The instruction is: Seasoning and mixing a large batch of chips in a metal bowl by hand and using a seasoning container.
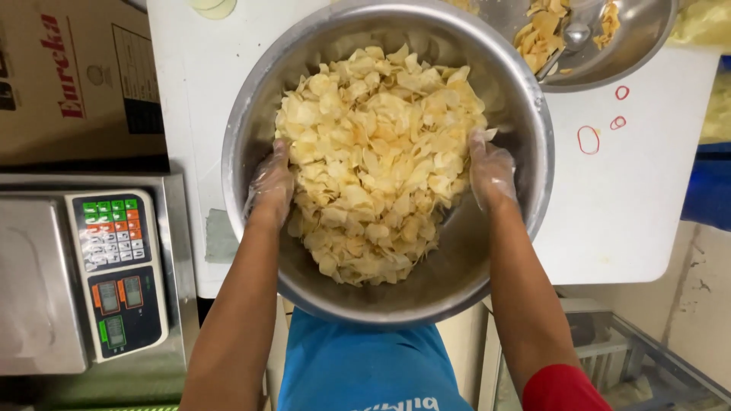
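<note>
A large steel bowl (251, 114) sits at the near edge of a white table (632, 198), heaped with pale yellow chips (377, 160). Both my hands are inside it, in thin clear plastic gloves. My left hand (272, 186) presses against the left side of the chip pile, fingers partly buried. At the right side of the pile, my right hand (491, 171) has its fingers dug into the chips. The fingertips of both are hidden by chips.
A second steel bowl (640, 38) with darker chips and a metal scoop (575, 34) stands at the back right. Red rubber bands (588, 139) lie on the table. A weighing scale (114, 274) with a keypad is on the left, a cardboard box (76, 76) behind it.
</note>
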